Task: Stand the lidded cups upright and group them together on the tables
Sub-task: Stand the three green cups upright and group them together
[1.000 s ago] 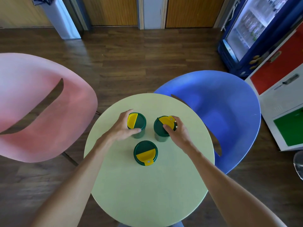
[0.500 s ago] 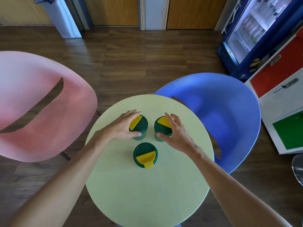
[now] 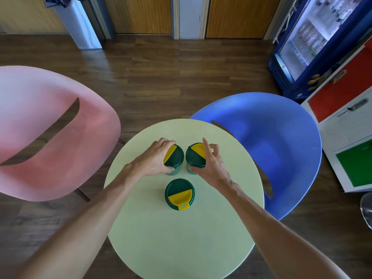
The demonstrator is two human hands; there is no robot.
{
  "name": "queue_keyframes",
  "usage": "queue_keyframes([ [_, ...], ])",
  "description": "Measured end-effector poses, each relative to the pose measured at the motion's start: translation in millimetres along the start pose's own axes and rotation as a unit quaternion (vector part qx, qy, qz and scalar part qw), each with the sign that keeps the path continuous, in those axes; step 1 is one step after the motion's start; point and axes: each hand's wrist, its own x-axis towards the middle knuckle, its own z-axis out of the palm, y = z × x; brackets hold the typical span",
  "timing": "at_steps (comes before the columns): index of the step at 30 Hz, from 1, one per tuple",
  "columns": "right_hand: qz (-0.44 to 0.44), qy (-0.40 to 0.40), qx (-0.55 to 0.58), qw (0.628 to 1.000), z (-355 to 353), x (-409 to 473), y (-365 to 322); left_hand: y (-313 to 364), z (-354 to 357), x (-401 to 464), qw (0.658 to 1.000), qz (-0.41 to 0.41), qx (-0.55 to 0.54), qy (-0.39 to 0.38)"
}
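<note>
Three dark green cups with green-and-yellow lids stand upright on a round pale green table [image 3: 181,248]. My left hand [image 3: 153,160] wraps the left cup [image 3: 176,157] from its left side, thumb on its near wall. My right hand [image 3: 211,164] grips the right cup [image 3: 194,156] from its right side, fingers over the yellow lid flap. These two cups stand side by side, nearly touching. The third cup [image 3: 179,193] stands free just in front of them, its yellow tab pointing toward me.
A pink chair [image 3: 46,137] sits left of the table and a blue chair [image 3: 267,141] sits to its right. A drinks fridge [image 3: 314,37] and a cabinet with red and green panels [image 3: 346,125] line the right side. Wooden floor lies beyond.
Both hands have slid their cups closer together, narrowing the gap between them. The third cup has not moved.
</note>
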Motion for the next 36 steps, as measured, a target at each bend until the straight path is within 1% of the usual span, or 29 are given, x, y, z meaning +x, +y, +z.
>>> queue_keyframes([
  [2,0.001,0.002,-0.003,1.0,3.6,2.2,-3.6,2.6,-1.2,1.0,1.0,-0.006,0.007,-0.009],
  [5,-0.002,-0.001,-0.002,1.0,5.2,4.5,-5.6,6.1,-0.8,3.1,1.0,-0.012,0.018,0.005],
  [9,-0.004,-0.012,-0.026,1.0,-0.2,4.8,-1.8,9.3,2.3,5.4,1.0,0.003,0.012,0.011],
  [13,-0.006,-0.027,-0.041,0.999,-2.7,6.1,-2.7,10.2,1.7,5.7,1.0,-0.005,-0.002,0.009],
  [22,-0.002,-0.025,-0.049,0.998,-0.9,4.0,-3.1,10.4,4.2,0.7,1.0,-0.003,0.006,0.005],
  [26,-0.006,-0.022,-0.039,0.999,0.4,1.5,-2.0,10.5,6.6,-1.0,1.0,0.003,0.0,0.018],
  [30,0.0,-0.026,-0.024,0.999,3.5,1.5,0.0,9.6,8.6,-4.0,0.999,0.005,0.021,0.03],
  [36,0.009,-0.018,0.013,1.0,6.2,4.7,-0.7,13.6,10.3,-1.6,0.999,-0.004,0.002,0.034],
])
